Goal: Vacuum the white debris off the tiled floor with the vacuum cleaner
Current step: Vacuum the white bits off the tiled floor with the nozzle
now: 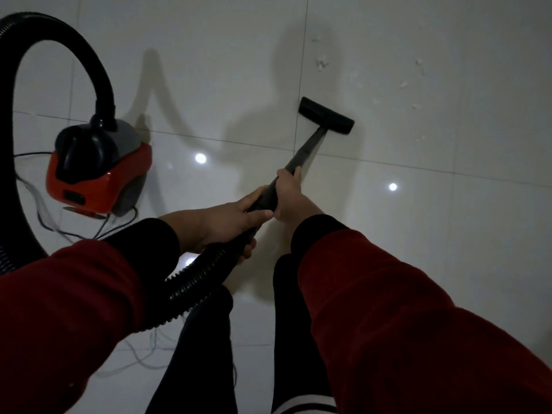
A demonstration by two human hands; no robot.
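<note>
A red and black canister vacuum cleaner (98, 171) stands on the pale tiled floor (209, 70) at the left. Its ribbed black hose (194, 282) loops up and around to a dark wand (307, 147) ending in a flat black floor nozzle (326, 115), which rests on the tiles. My left hand (227, 222) grips the wand's rear end where the hose joins. My right hand (288, 195) grips the wand just ahead of it. Several small bits of white debris (322, 63) lie scattered beyond and to the right of the nozzle, with more white debris (419, 65) farther right.
The power cord (44, 210) trails in loops on the floor beside and behind the canister. My dark-trousered legs (286, 339) stand below the hands. Ceiling lights reflect as bright spots on the glossy tiles.
</note>
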